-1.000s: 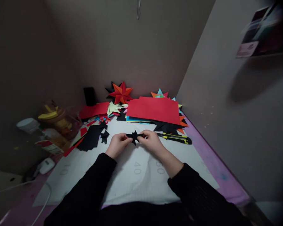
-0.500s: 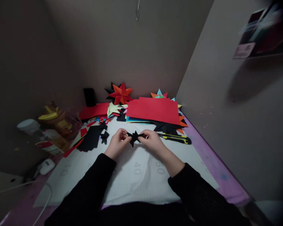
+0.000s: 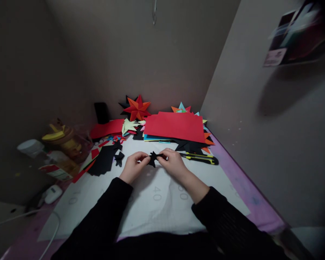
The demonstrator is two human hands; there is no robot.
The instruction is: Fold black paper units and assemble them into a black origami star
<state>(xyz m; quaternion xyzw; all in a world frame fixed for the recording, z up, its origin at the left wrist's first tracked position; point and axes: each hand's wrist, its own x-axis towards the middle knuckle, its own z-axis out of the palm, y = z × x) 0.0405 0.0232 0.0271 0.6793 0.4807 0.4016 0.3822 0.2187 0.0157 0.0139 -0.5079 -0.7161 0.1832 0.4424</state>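
Note:
A small black paper star (image 3: 153, 159) is pinched between my two hands, above the white sheet (image 3: 144, 213). My left hand (image 3: 134, 166) is closed on its left point, thumb and forefinger together. On the right side my right hand (image 3: 173, 163) grips another point the same way. Left of the hands lies another small folded black paper piece (image 3: 119, 158), beside a stack of black paper (image 3: 101, 161). A yellow and black utility knife (image 3: 202, 158) rests just right of my right hand.
Red paper sheets (image 3: 174, 127) are stacked at the back, with a red and orange paper star (image 3: 137, 108) to their left. A black phone-like object (image 3: 101, 112) leans on the wall. Bottles (image 3: 32, 148) and a white cable (image 3: 56, 227) are at left.
My fingers have shifted slightly on the black star, and the left fingers now cover more of its left point. The whole view has moved a little.

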